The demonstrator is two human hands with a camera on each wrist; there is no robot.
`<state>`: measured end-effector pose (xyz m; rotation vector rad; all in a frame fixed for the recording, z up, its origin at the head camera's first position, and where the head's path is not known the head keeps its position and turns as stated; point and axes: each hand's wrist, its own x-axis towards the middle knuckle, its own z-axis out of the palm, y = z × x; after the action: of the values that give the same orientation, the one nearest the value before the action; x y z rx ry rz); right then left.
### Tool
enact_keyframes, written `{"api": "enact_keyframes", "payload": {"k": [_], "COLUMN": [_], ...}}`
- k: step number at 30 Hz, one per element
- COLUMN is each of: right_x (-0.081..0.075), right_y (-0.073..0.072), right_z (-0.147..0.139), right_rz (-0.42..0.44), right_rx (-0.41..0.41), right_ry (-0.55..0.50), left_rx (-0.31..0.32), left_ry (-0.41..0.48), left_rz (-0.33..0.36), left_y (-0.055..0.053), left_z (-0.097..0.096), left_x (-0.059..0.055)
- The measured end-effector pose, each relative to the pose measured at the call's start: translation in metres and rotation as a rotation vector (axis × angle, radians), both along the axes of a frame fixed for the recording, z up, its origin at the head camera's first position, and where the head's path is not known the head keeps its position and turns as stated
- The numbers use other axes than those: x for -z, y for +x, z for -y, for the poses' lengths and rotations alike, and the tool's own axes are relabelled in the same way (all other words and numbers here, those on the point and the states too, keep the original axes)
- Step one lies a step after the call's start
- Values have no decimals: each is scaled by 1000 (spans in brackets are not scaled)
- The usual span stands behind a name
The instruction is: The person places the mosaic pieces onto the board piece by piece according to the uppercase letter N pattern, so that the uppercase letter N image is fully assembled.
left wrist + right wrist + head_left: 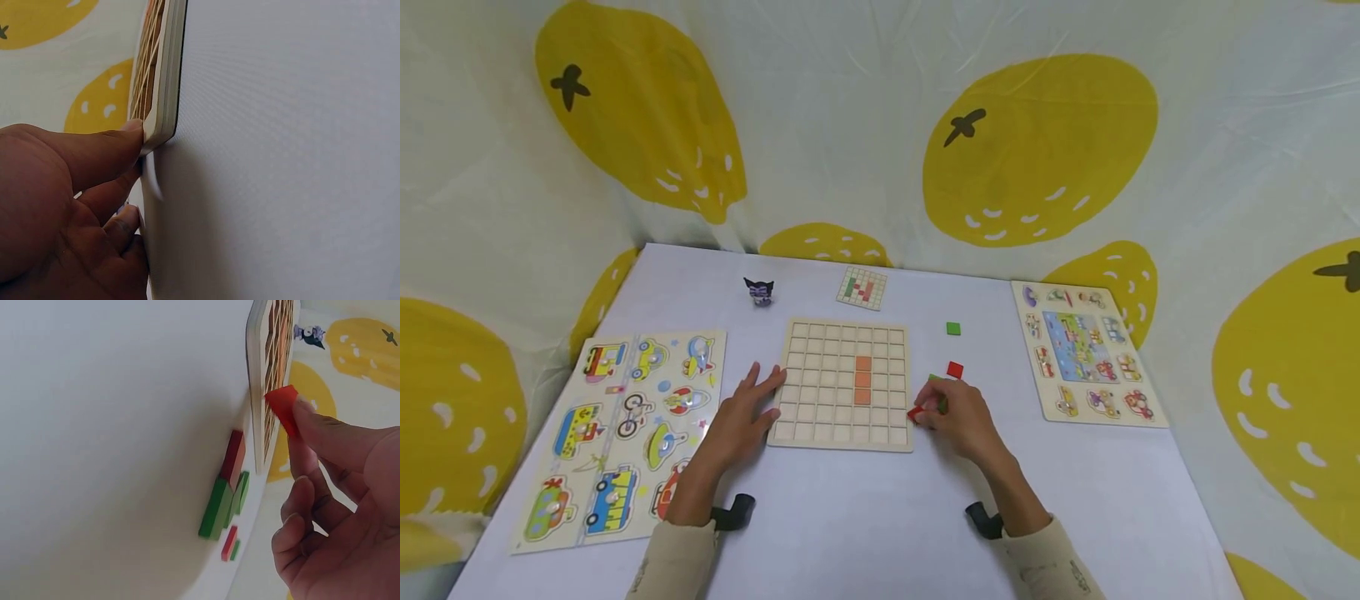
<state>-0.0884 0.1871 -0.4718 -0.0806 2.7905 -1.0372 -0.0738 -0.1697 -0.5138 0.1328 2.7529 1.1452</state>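
Observation:
A pale wooden grid board (820, 425) lies in the middle of the white table. Three orange-red squares (862, 379) stand in one column, right of its centre. My left hand (739, 421) rests against the board's left edge, thumb and fingertips touching it; the left wrist view shows the thumb (106, 153) at a corner. Beyond the board's right edge, my right hand (962, 417) pinches a red square tile (284, 407) between thumb and finger. Below that hand lie another red tile (233, 459) and green tiles (215, 509), partly covered by it in the head view.
A small patterned grid card (861, 287) and a dark figurine (760, 292) sit behind the board. Farther right are a red tile (955, 369) and a green tile (953, 328). Picture puzzle boards flank the work, a vehicle one (625, 450) left and another (1082, 350) right.

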Motion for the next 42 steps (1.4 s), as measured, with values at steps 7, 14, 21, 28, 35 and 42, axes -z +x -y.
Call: {"api": "enact_keyframes", "payload": {"k": [7, 14, 21, 28, 35, 42], "right_x": [1, 4, 6, 7, 8, 9], "right_y": [6, 9, 8, 2, -1, -3], "right_z": [16, 37, 53, 65, 71, 74], "right_rz": [-16, -15, -36, -37, -32, -59], "right_rx": [20, -9, -59, -63, -66, -80], "right_ry": [-43, -85, -59, -34, -4, 45], "left_rx": [0, 3, -5, -5, -8, -6], "left_ry": [-10, -8, -6, 1, -7, -13], "left_rz": [0, 5, 16, 18, 36, 30], "left_y": [0, -1, -1, 1, 1, 1], "left_z": [-1, 0, 0, -1, -1, -1], "left_x": [0, -1, 0, -3, -3, -3]}}
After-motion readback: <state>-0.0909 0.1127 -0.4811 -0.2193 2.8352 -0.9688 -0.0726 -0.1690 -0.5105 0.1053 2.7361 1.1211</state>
